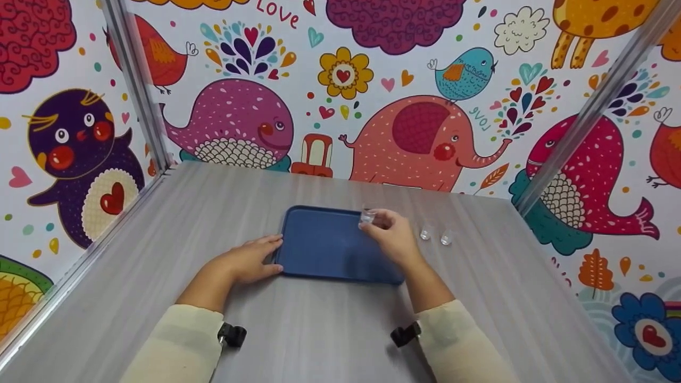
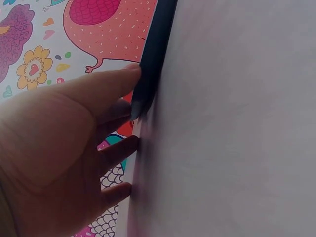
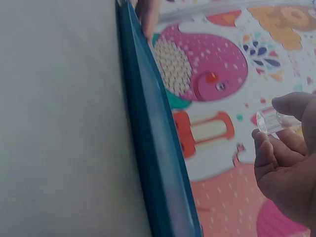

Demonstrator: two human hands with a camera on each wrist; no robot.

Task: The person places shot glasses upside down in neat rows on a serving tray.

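By the far right corner of the tray (image 1: 319,247), head view, the right hand (image 1: 393,236) pinches a cup (image 1: 367,217); two more cups (image 1: 446,238) stand past the right edge. Left wrist: left hand (image 2: 57,143), fingers straight, touches the tray. Right wrist: cup clear of the tray.

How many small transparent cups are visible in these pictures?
3. One cup is held in the right hand, near the tray; a second cup and a third cup are on the table, right of the tray.
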